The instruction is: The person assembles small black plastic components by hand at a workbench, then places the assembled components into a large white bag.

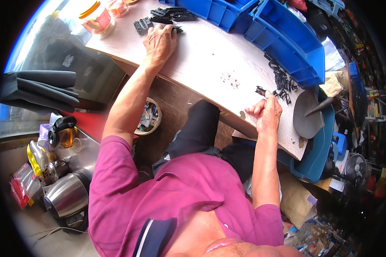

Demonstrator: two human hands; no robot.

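At the far left of the table, my left hand point(161, 43) reaches into a group of black ribbed plastic parts point(176, 14). Its fingers are bent and closed over one black plastic part point(178, 29), whose end sticks out beside the fingertips. A grey-black block-like part point(143, 26) lies just left of those fingers. Over the right side of the table, my right hand point(268, 115) pinches a small black plastic clip point(260, 90) with thumb and forefinger. Just beyond it lies a loose heap of similar small black clips point(283, 79).
Blue plastic bins point(283, 38) line the table's far edge. A dark round plate with a handle point(306, 113) sits at the right end, beside a teal tub point(317, 147). A plastic jar point(96, 19) stands far left. Below the table is a waste bucket point(156, 120).
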